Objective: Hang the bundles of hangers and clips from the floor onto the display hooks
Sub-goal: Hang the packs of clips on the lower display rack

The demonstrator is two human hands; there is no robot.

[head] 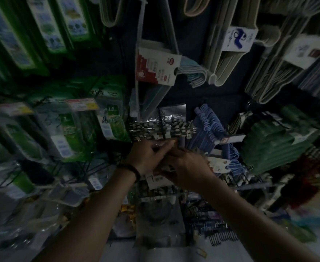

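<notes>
Two hands at frame centre: left hand [148, 156], right hand [188, 165], fingers curled round clip bundle [159, 179]. Hook hidden; bundle to be slid on fully, weight supported until seated.

Blue plastic hangers [210, 123]; beige hangers [227, 59]; silver metal clips [155, 129]; green packets [110, 114]; red-and-white card label [155, 67]; black wristband [134, 171].
</notes>
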